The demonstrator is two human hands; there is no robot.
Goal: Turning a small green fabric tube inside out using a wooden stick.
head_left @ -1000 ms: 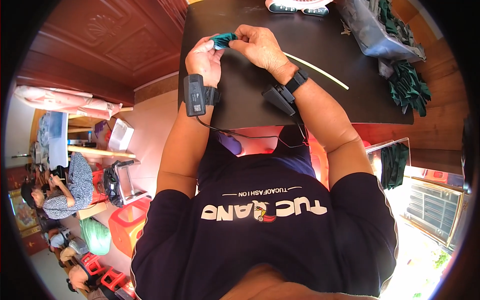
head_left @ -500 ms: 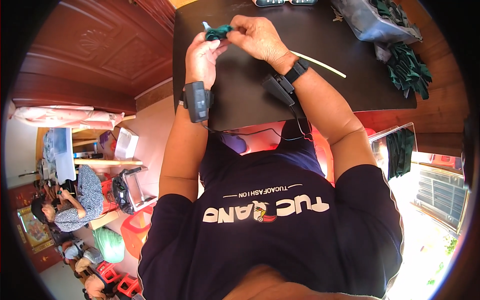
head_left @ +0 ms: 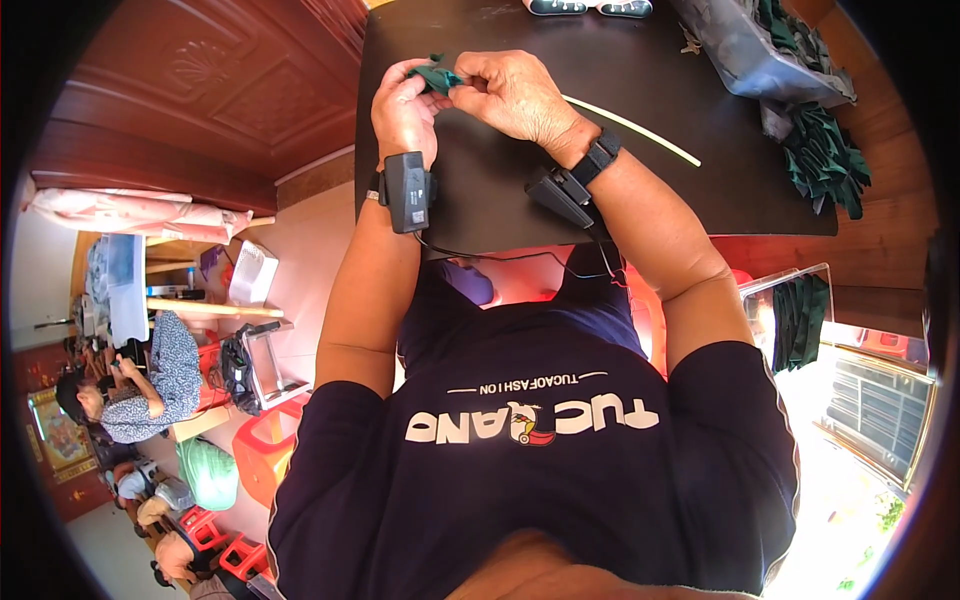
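My left hand (head_left: 402,108) and my right hand (head_left: 512,92) meet over the far part of a black table (head_left: 650,200). Both pinch a small dark green piece of fabric (head_left: 437,76) between their fingertips. Most of the piece is hidden by my fingers. A black device is strapped to each wrist, with a thin cable hanging from them toward my chest. A thin pale stick (head_left: 632,130) lies on the table just right of my right hand.
A grey plastic bag (head_left: 750,55) and a heap of dark green pieces (head_left: 825,155) sit at the table's right end. A clear box with green pieces (head_left: 795,315) stands lower right. A seated person (head_left: 140,385) works far left among shelves and red stools.
Both hands with the green piece have shifted slightly in view; the fingers have reworked their grip on it. The stick has stayed put.
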